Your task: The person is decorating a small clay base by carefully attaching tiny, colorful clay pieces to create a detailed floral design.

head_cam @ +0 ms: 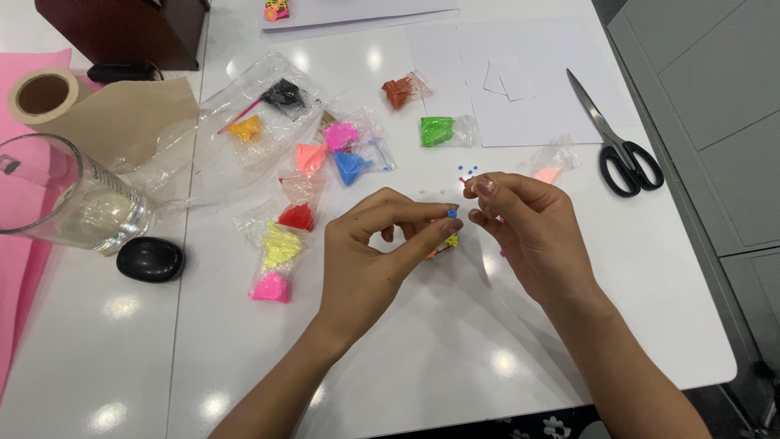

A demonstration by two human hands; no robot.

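**Two hands pinch tiny beads over a white counter**

At the far left lies a roll of brown tape, with a clear glass jar below it. Just beside the jar sits a shiny black stone. All of it rests on the white counter.

Next come many small clear bags of coloured beads. One holds yellow beads, with a pink bag below it and a red bag above it. Farther back are a blue bag and a green bag.

In the middle, the left hand is curled, and its thumb and fingers pinch a tiny blue bead. A small yellow piece shows under its fingers. The right hand is almost touching the left one. Its fingertips are pinched together on something very small, too small to tell. A few loose beads lie on the counter just behind the hands.

At the far right, black scissors lie partly on white paper.
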